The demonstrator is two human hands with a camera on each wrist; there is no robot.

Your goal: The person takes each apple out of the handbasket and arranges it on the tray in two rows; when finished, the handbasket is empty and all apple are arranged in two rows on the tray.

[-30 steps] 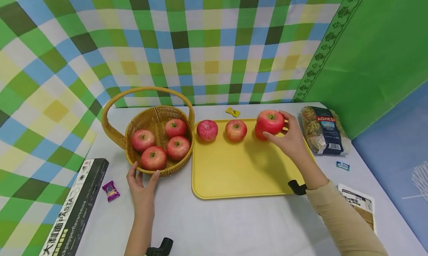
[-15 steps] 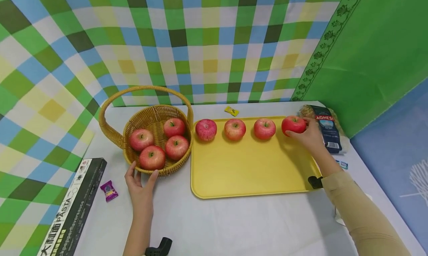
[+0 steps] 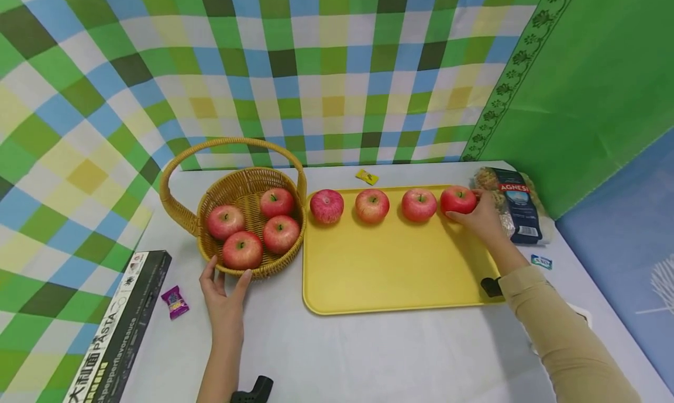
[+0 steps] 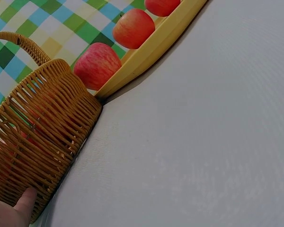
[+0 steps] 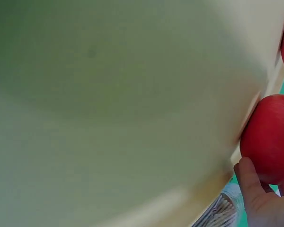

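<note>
While the right hand (image 3: 482, 219) is gripping a red apple (image 3: 457, 199), the left hand (image 3: 224, 298) is resting spread against the basket (image 3: 278, 266). That apple, overlapping the neighboring apple (image 3: 419, 205) a second ago, is now lining up at the right end of the yellow tray (image 3: 368, 268), so I'm counting four in that row, and four basket apples (image 3: 242, 251).

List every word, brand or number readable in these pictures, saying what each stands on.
"AGNESI": on the pasta bag; its smaller print and barcode digits are too small to read.
"大利面 PASTA": along the long box.
"pepperflavorsauce": also on that box, its beginning cut off.
Unreadable, too small: the purple wrapper, yellow wrapper and blue wrapper.
</note>
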